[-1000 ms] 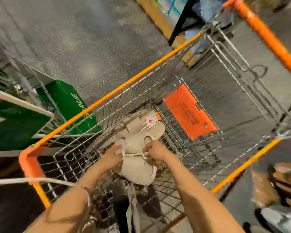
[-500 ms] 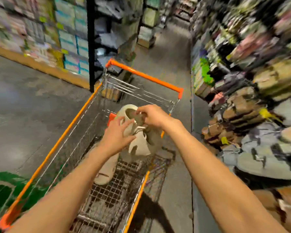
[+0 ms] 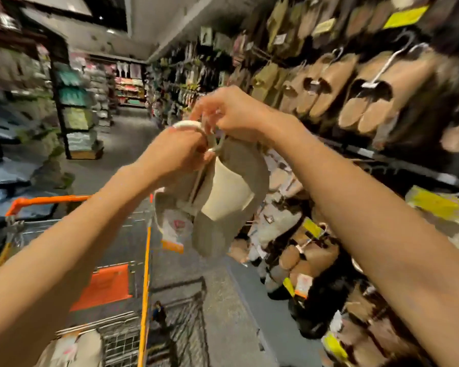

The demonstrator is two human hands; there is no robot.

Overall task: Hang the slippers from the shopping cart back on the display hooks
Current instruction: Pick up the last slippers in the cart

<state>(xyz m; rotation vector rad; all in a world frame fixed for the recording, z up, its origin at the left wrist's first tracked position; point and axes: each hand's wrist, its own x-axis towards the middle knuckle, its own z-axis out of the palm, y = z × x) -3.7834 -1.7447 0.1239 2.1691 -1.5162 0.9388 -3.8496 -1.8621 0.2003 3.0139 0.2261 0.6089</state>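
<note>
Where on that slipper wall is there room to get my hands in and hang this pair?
Crowded: the tan slippers hang side by side along the upper row, and the lower rows are packed too. The likeliest gap is the dark strip above the shelf rail, under that tan row, though blur hides any free hook. Both hands, left hand and right hand, hold the grey pair by its hanger.

Two bare arms come into view from the bottom corners. No sleeves show on them, from the elbows down to the wrists. The left hand (image 3: 176, 152) and the right hand (image 3: 231, 112) are bare too, with no gloves. The picture is blurry, so small details cannot be seen.
</note>
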